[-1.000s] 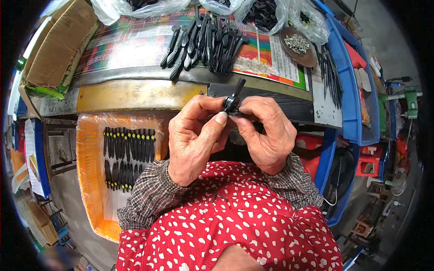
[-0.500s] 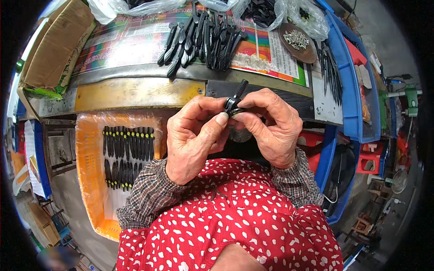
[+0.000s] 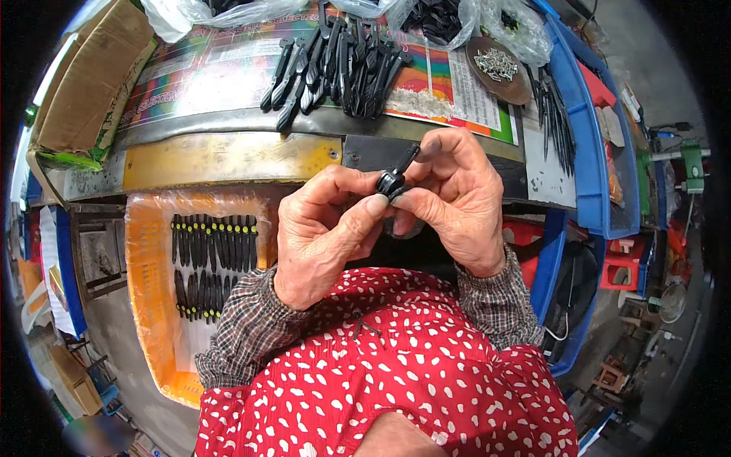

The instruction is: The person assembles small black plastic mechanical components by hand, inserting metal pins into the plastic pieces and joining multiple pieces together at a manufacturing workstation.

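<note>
Both hands pinch one small black plastic part (image 3: 397, 177) btwn fingertips, left hand (image 3: 324, 228) & right hand (image 3: 449, 202) pressing it together, prob. mid-assembly; next needs a firm, aligned squeeze.

Both hands, left (image 3: 327, 228) and right (image 3: 457, 202), meet on a clip (image 3: 396, 177) before the bench (image 3: 228, 156). A pile of clips (image 3: 335, 65) lies behind; a tray (image 3: 148, 305) of rowed clips sits left below, a bin (image 3: 586, 152) right.
</note>
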Tool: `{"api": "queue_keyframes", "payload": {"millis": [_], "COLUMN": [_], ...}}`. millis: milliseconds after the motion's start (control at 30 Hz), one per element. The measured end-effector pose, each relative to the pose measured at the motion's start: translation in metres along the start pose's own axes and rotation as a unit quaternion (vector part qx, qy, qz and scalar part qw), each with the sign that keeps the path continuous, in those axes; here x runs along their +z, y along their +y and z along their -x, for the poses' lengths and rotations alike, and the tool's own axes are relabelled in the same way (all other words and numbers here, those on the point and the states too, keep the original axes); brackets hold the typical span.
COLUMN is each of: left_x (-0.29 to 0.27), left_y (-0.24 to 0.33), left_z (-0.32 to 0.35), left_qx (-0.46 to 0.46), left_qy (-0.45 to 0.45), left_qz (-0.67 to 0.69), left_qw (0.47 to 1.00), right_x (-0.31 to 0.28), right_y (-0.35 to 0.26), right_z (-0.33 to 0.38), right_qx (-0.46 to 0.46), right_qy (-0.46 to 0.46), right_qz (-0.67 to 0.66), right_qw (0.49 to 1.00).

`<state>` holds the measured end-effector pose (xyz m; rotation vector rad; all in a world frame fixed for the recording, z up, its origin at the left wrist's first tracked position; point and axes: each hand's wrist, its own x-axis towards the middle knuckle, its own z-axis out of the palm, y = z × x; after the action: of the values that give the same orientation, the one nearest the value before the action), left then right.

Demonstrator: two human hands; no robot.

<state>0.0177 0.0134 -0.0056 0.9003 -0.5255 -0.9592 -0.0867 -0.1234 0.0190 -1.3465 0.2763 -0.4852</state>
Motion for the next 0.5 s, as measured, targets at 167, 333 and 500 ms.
{"api": "queue_keyframes", "payload": {"millis": [167,333,500], "left_x": [-0.001,-0.0005,0.0007], "left_y": [0.0051,0.0085,0.0088], "left_z": [-0.0008,-0.0015,-0.0044], "left_qx": [0.013,0.042,0.066], "left_qy": [-0.003,-0.009,-0.007], "left_qz": [-0.066,-0.148,-0.197], "left_qw": [0.998,0.988,0.978], "right_x": [0.0015,0.0013,-0.0049], "right_y": [-0.0034,-0.0041,-0.0048], "right_z": [-0.0006,-0.0004,-0.0025], "right_qx": [0.014,-0.02,-0.089], "right_qy": [-0.004,0.008,0.008], "right_qz": [0.011,0.066,0.191], "right_qw": [1.0,0.998,0.977]}}
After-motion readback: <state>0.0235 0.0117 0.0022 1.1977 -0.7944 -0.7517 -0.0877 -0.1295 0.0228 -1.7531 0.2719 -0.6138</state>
